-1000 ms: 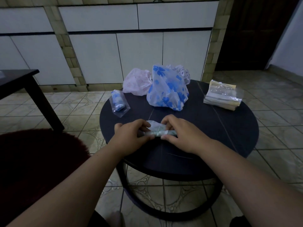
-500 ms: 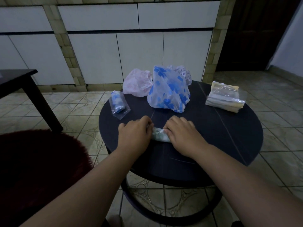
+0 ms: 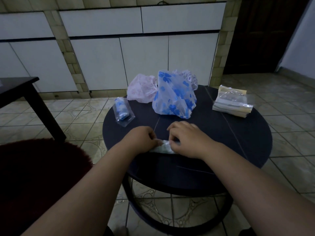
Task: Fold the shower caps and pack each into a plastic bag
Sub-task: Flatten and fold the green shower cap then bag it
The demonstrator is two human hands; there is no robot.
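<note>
A small pale green-white shower cap (image 3: 164, 148), folded into a tight wad, lies on the round dark table (image 3: 238, 133) near its front. My left hand (image 3: 141, 141) and my right hand (image 3: 187, 139) both pinch it with curled fingers and hide most of it. Behind them stands a puffed blue-flowered shower cap (image 3: 173, 96), with a pink one (image 3: 141, 89) to its left and another pale patterned one (image 3: 187, 78) behind it. One rolled blue cap inside a clear plastic bag (image 3: 123, 110) lies at the table's left. A stack of clear plastic bags (image 3: 231, 102) sits at the right.
A dark red fuzzy seat (image 3: 39, 176) is at my lower left. A dark side table (image 3: 25, 92) stands at the left. White cabinet doors (image 3: 143, 60) line the wall behind, and tiled floor (image 3: 289, 125) surrounds the table.
My hands have drawn closer together over the green-white cap, rolling it into a tighter wad, so less of it shows. The other things on the table have not moved.
</note>
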